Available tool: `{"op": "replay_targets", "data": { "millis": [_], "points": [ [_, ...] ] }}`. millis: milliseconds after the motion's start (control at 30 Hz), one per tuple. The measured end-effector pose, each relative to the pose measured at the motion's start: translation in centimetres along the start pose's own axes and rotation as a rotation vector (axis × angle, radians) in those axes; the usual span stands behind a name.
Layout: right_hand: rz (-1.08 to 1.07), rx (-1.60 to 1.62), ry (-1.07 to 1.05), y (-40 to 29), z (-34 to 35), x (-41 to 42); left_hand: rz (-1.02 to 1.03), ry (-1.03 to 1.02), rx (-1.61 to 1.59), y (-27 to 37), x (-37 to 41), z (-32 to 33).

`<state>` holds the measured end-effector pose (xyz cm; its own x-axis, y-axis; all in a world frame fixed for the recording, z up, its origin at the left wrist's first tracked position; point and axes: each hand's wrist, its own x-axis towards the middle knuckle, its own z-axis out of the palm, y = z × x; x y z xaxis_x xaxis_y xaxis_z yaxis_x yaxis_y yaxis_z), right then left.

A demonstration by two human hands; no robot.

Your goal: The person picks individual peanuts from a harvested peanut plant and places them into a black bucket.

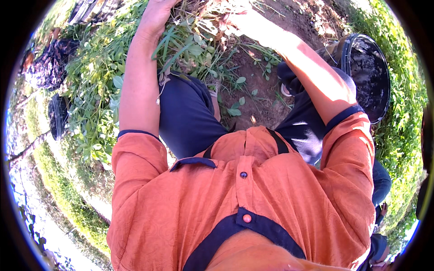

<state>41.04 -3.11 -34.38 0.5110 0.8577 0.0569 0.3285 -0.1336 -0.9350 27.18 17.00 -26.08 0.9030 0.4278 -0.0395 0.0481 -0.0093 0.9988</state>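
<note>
My left hand (158, 13) reaches to the top edge of the picture beside a loose bundle of uprooted green plants (195, 47). Its fingers are cut off by that edge. Across the bundle, my right hand (245, 25) is among pale stems and roots (206, 25). Strong sunlight washes out its fingers, so their grip is unclear. Broad leaves and grass blades hang from the bundle between my forearms. Below it is brown soil (251, 91) with scattered leaves, between my dark blue trouser legs (186, 111).
A black round tub (369, 74) with a soiled surface stands by my right knee. Dense green plants (98, 67) grow at left. A person in patterned clothing (51, 64) is at far left. Another person's blue-clad limb (380, 183) shows behind my right arm.
</note>
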Motion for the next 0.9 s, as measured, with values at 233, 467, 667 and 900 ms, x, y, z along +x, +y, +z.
{"op": "replay_targets", "data": {
  "millis": [233,467,667,900],
  "points": [
    [0.110,0.018,-0.035,-1.5,-1.3,-1.0,0.004,0.091,-0.031,-0.5,-0.1,-0.9],
    [0.059,-0.073,-0.035,-1.6,0.0,-0.1,-0.010,0.011,0.010,0.4,-0.8,-0.6],
    [-0.161,-0.131,-0.105,0.3,1.6,0.8,-0.012,-0.052,-0.031,1.0,-1.7,0.0],
    [-0.217,-0.121,0.030,1.6,1.3,-0.2,-0.011,-0.041,-0.152,0.3,-1.1,-0.3]
  ]
}}
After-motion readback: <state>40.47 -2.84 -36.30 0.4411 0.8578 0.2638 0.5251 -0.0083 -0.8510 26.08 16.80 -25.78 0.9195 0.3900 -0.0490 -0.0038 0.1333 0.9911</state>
